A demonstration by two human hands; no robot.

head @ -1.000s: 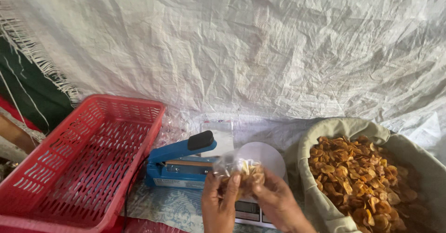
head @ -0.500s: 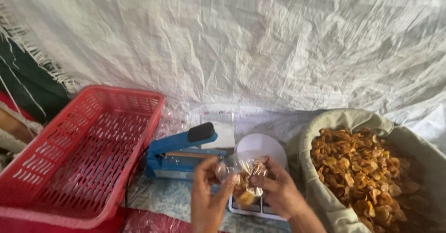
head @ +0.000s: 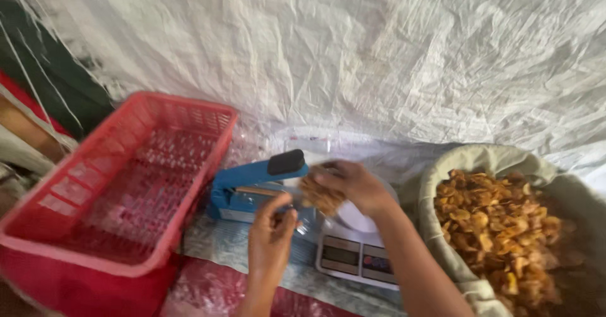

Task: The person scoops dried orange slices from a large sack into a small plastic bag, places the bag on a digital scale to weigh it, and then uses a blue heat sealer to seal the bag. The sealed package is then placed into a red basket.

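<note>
Over the white scale [head: 357, 254], the right hand [head: 353, 183] pinches a clear bag of chips [head: 320, 194] shut; the left hand [head: 271, 233] curls loosely beneath. Best keep the bag's mouth flat and level beside the blue sealer [head: 252, 187].

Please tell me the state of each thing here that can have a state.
Blue heat sealer: arm raised, open.
Red basket: upright, looks empty.
Clear bag of chips: held by right hand, near the sealer.
Left hand: at the bag's lower end.
Sack of chips: open, full.
Scale: display unreadable.
</note>
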